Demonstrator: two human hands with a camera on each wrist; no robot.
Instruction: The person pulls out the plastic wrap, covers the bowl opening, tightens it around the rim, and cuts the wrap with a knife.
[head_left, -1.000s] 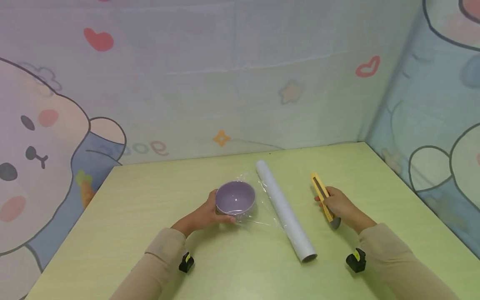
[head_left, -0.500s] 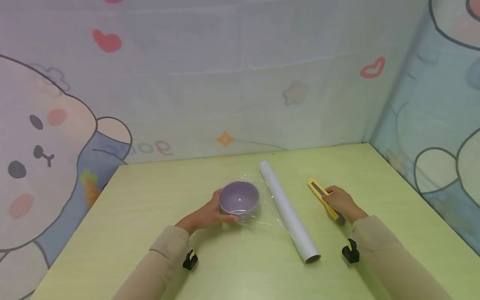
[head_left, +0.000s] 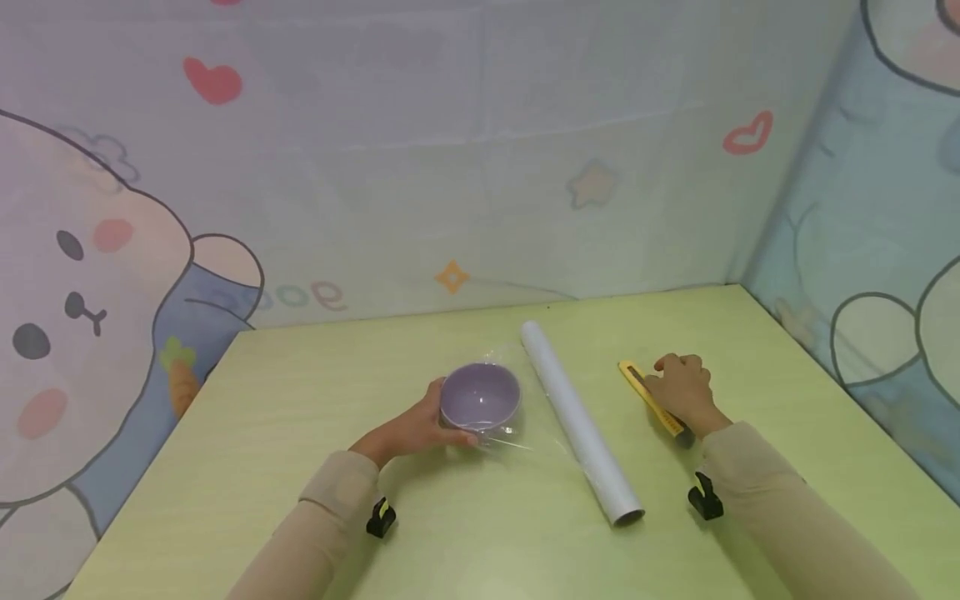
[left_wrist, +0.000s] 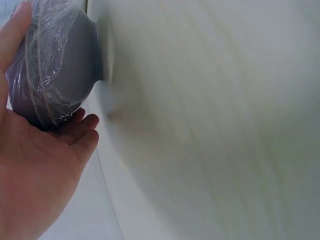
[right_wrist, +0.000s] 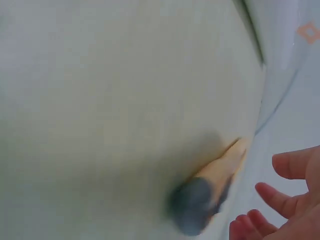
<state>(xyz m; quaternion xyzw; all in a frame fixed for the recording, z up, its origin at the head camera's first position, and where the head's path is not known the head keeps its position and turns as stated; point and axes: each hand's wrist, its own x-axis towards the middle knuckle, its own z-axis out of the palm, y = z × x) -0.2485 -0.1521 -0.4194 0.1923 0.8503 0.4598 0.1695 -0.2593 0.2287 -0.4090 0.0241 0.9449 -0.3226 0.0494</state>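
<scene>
My left hand [head_left: 411, 429] grips the near left side of a purple bowl [head_left: 480, 398], thumb in front. Clear cling film [left_wrist: 50, 55] lies wrinkled over the side of the bowl in the left wrist view. On the right, a yellow box cutter [head_left: 651, 403] with a dark end lies on the table. My right hand [head_left: 684, 390] is just beside and above it, fingers loosely bent and holding nothing. The right wrist view shows a gap between those fingertips [right_wrist: 267, 192] and the cutter.
A long white roll [head_left: 577, 421] lies slantwise between the bowl and the box cutter. Loose film stretches from the bowl toward it. Behind the pale yellow-green table [head_left: 330, 367] hangs a printed cloth backdrop [head_left: 360, 183].
My right hand has lowered the box cutter to the table and let go, its fingers lifting off. The left hand keeps its grip on the bowl. The head view has shifted slightly.
</scene>
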